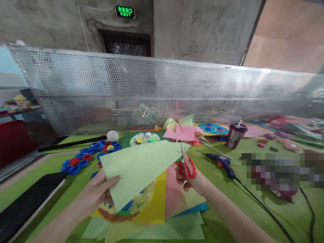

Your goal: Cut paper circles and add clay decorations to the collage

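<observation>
My left hand [102, 187] pinches the lower left edge of a pale green sheet of paper [139, 165], holding it up off the table. Red-handled scissors [191, 168] sit in my right hand [189, 175], fingers wrapped through the loops. Their blades point up and meet the sheet's right end, where a narrow piece lies beyond the blade. Below the sheet are a yellow card [157, 202] with a partly hidden decorated round picture, a pink sheet [173, 192] and several more pale green sheets [182, 229].
A blue glue gun [222, 163] with a black cord lies at right, a lidded purple cup [235, 135] behind it. Crumpled pink paper [184, 133] lies at the back. Blue and red rings [82, 158] are at left. A perforated metal screen [162, 87] borders the table's far side.
</observation>
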The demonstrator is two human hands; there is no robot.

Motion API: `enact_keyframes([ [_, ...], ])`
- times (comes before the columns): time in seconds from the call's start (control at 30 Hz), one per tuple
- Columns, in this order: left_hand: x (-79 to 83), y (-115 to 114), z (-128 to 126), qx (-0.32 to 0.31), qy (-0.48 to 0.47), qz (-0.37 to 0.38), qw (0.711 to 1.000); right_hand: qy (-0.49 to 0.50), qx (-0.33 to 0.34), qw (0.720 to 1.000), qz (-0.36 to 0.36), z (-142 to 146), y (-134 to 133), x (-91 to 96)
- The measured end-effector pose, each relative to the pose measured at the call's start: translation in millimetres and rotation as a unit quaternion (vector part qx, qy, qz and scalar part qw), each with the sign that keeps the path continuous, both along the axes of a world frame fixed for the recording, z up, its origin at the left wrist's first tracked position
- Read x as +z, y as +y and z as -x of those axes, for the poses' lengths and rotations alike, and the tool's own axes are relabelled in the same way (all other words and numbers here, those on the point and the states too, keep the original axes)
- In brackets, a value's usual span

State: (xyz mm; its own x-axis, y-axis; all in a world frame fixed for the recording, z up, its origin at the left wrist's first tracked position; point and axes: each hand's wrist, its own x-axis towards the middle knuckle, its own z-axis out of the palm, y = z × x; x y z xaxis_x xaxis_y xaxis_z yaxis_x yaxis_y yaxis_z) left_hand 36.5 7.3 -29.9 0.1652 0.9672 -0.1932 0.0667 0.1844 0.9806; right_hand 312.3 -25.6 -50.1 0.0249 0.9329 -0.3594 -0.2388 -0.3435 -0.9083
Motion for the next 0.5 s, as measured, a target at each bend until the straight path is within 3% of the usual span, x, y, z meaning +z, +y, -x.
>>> enact_keyframes([
  [0.17, -0.5, -2, 6, -0.052, 0.065, -0.053, 0.995, -0.01, 0.03, 0.999, 0.001, -6, 0, 3.1],
  [0.3, -1.2, 4, 15, -0.071, 0.131, -0.096, 0.984, -0.024, 0.055, 0.996, -0.058, -8, 3, -5.6],
  [0.5, -1.3, 16, 33, 0.035, 0.068, -0.203, 0.976, -0.035, 0.059, 0.967, -0.247, -2, -2, -11.3],
])
